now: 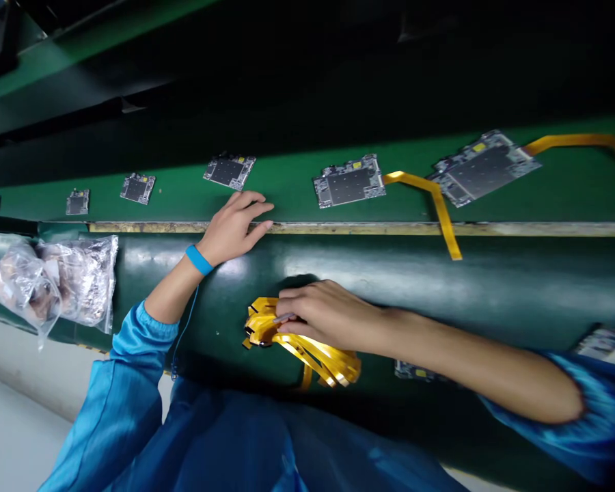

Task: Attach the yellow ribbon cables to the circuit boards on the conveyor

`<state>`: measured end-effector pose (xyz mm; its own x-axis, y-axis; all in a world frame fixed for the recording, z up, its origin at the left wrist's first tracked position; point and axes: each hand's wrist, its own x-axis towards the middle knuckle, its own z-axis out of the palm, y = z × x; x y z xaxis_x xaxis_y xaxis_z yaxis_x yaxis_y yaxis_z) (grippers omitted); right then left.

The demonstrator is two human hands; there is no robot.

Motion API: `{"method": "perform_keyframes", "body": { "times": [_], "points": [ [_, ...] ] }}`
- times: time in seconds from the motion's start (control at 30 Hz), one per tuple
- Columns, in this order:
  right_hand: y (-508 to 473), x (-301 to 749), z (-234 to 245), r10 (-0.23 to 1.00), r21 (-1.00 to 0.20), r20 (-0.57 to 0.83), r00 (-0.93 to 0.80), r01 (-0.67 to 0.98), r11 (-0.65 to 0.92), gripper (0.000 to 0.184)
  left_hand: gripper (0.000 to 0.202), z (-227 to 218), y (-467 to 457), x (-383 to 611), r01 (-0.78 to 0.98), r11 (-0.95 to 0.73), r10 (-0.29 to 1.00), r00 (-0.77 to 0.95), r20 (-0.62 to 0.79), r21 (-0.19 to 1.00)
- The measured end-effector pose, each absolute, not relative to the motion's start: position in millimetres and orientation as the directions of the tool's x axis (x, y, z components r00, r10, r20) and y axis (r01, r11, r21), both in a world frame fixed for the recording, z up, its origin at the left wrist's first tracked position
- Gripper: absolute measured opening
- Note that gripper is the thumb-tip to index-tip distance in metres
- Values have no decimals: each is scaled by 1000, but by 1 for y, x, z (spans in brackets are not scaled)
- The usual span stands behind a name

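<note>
Grip of right hand [324,316] pinching flex cables [307,352], left hand [233,229] spread on belt edge [389,228], circuit boards [349,182] beyond

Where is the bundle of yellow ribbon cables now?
Head view, lower centre: the bundle of yellow ribbon cables lies on the dark green ledge under the right hand, below the green conveyor belt.

Yellow ribbon cables [307,352], green belt [287,179]

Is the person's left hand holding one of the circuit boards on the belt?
No, the left hand lies open on the green belt's edge, apart from the nearest circuit board.
</note>
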<state>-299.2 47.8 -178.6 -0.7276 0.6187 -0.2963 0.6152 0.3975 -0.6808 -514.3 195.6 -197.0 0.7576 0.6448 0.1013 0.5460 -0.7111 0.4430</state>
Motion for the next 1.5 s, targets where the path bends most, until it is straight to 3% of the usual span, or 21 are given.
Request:
{"method": "perform_keyframes", "body": {
  "times": [0.17, 0.27, 0.43, 0.57, 0.77, 1.0, 1.07, 1.13, 1.23, 1.33, 1.5],
  "points": [
    [52, -290, -182, 641, -822, -202, -740, 484, 300, 18, 40, -195, 196, -515, 542, -675, 662, 745, 85, 500],
    [59, -287, -181, 715, -888, -157, -681, 414, 200, 25, 36, -192, 194, -517, 522, -605, 701, 708, 90, 602],
    [76, -285, -182, 906, -932, -219, -363, 353, -84, 61, 51, -186, 183, -520, 351, -230, 741, 667, -70, 907],
    [84, -282, -188, 964, -927, -221, -146, 340, -161, 72, 53, -184, 178, -518, 261, 22, 645, 734, -214, 965],
    [87, -280, -196, 974, -926, -193, -121, 349, -140, 66, 24, -182, 178, -508, 340, -38, 622, 744, -244, 940],
    [112, -273, -190, 973, -913, -141, -184, 403, -56, 57, 17, -181, 196, -499, 370, -143, 602, 769, -216, 918],
    [124, -266, -193, 983, -896, -131, -131, 439, -61, 56, 17, -184, 210, -496, 401, -210, 682, 714, -161, 891],
    [139, -259, -199, 991, -882, -116, -59, 465, -76, 52, 16, -185, 227, -491, 514, -329, 779, 622, -80, 792],
    [159, -255, -208, 994, -884, -106, 23, 456, -105, 43, 14, -184, 250, -478, 725, -468, 833, 553, -22, 505],
    [174, -256, -215, 993, -902, -87, 78, 417, -112, 36, 11, -181, 263, -463, 818, -508, 833, 546, -87, 269],
    [185, -259, -220, 988, -870, -97, 121, 471, -143, 31, 15, -183, 270, -446, 829, -535, 818, 557, -143, 162]
  ]
}}
